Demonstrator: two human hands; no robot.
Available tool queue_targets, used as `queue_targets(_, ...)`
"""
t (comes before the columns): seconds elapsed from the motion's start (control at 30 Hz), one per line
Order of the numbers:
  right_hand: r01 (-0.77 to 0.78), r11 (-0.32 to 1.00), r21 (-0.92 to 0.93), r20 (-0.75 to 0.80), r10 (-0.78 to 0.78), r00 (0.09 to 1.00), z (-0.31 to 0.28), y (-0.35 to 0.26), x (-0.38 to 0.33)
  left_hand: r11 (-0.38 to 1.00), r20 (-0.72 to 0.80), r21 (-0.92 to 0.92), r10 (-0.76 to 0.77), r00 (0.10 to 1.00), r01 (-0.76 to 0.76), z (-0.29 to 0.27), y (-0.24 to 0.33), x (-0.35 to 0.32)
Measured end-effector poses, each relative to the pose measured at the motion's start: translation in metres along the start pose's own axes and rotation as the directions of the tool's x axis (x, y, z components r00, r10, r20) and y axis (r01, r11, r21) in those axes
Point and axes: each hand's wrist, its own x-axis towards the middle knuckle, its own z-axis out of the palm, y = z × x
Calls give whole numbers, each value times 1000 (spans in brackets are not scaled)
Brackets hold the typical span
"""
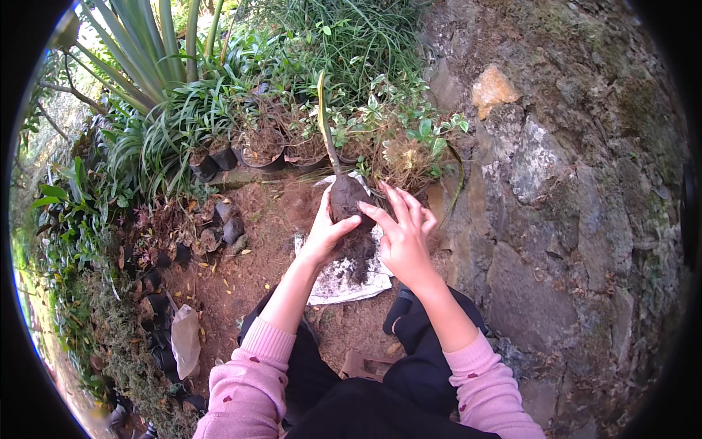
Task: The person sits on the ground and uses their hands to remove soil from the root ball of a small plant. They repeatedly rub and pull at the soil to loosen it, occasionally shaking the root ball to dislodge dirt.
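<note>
A young plant (pixel 328 139) with one long yellow-green shoot stands upright from a rounded clump of dark soil (pixel 349 196). I cannot tell whether the clump is bare or inside a thin black bag. My left hand (pixel 327 233) is closed round its left side, thumb across the front. At its right, my right hand (pixel 406 238) has its fingers stretched and apart, the fingertips at the clump's side. Below both hands a white sheet or sack (pixel 371 284) lies on the ground, with loose dark soil (pixel 356 265) on it.
Potted plants in black pots (pixel 265 157) line the bed ahead. A rough stone wall (pixel 541 241) rises on the right. Dark stones (pixel 232 230) and a pale plastic bag (pixel 186 340) lie to the left. A brown block (pixel 363 366) sits between my legs.
</note>
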Motion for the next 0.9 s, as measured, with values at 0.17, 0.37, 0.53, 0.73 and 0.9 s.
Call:
queue_targets(0.17,50,999,4,-89,-49,995,-6,0,2,999,-10,-47,21,1000,-22,-5,-5,0)
queue_targets(0.37,4,995,97,-85,4,996,1,4,0,999,-24,-40,16,1000,-17,-3,-6,2)
queue_targets(0.53,-21,992,127,-121,36,992,-7,2,3,992,-123,-120,-47,991,33,1,-6,4)
queue_targets(0.73,-14,987,160,-47,22,999,-2,-1,-3,943,-20,-331,-53,998,43,-7,-8,3)
queue_targets(0.9,57,996,74,-101,-49,994,-5,-11,-6,888,-31,-431,-191,981,159,-15,-8,2)
